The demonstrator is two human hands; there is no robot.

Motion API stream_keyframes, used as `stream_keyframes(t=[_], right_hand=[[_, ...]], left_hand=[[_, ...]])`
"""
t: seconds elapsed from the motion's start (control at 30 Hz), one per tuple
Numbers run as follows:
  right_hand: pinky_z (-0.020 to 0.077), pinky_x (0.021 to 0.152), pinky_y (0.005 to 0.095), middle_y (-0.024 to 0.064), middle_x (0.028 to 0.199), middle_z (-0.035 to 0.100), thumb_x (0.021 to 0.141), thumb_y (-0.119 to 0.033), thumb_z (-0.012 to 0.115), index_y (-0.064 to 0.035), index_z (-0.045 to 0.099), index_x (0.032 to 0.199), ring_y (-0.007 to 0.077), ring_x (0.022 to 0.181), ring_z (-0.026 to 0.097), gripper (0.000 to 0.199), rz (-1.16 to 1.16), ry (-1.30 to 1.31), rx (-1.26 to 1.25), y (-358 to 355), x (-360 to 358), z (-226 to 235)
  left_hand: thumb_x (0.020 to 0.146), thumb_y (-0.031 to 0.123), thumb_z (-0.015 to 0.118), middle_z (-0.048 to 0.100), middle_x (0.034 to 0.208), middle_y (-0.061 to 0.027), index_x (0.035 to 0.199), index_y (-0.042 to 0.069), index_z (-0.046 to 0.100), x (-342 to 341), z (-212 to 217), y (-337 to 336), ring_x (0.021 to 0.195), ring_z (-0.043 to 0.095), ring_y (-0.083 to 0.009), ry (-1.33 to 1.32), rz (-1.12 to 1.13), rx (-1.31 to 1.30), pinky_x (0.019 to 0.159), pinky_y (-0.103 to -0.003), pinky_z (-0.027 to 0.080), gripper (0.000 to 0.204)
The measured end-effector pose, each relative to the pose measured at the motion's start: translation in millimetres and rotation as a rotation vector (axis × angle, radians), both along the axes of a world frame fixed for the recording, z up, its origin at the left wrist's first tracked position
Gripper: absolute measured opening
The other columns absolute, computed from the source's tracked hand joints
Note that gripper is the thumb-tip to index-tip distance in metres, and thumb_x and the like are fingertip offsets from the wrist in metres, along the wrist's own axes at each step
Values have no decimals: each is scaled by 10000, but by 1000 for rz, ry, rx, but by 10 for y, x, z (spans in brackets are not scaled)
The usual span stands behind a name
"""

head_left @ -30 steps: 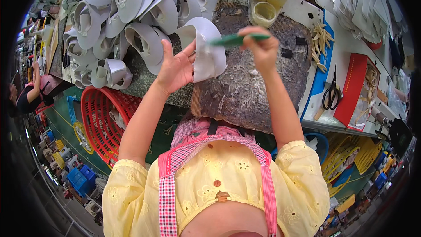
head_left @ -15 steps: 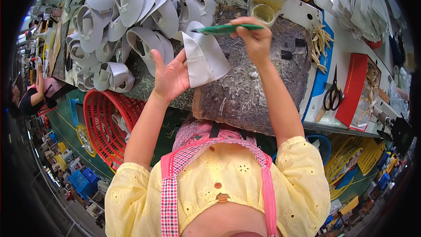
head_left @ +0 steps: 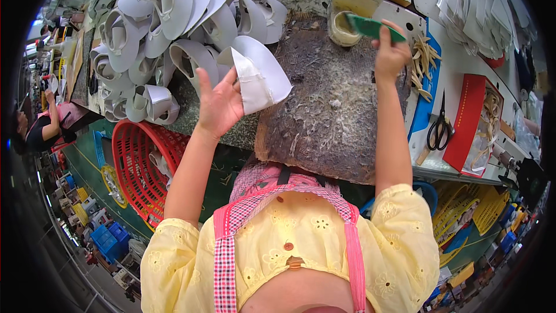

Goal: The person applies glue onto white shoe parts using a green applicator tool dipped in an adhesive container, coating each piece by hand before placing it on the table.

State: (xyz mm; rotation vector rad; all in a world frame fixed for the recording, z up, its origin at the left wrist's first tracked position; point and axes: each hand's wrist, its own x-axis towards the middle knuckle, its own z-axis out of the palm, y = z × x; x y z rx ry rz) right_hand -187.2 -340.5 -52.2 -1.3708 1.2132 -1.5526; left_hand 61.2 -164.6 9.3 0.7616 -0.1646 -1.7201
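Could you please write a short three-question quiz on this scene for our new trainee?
1. Multiple choice: what does the right grip hold?
A) a blue tray
B) a flat green tool
C) a white jar
2. True or false: the scissors lie between the brown board and the red box.
3. Short answer: what does the left grip support?

Key: 1. B; 2. True; 3. A white visor-like piece.

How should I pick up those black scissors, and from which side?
Probably take the scissors by the black loops, coming down from the side nearest you. The loops lie toward you and the pointed blades point away. The red box sits close on the right, so that side looks tighter.
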Motion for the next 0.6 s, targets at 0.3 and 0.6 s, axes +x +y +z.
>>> stream_keyframes(t=[0.3,0.6], right_hand=[[371,454,178,6,679,594,816,-178,593,-38,637,863,53,513,487,155,71,171,6,-143,-361,140],[438,427,225,73,754,607,871,-196,496,-3,567,983,118,507,548,235,419,-606,425,400,-402,67]], left_hand=[[786,435,517,538,1080,-167,1090,-1,521,-202,-297,-62,1010,516,-294,-1454,-516,-76,871,-344,395,531],[704,167,596,577,1008,-125,1001,15,568,-164,-384,-185,958,541,-273,-1395,-1130,-299,817,-346,430,335]])
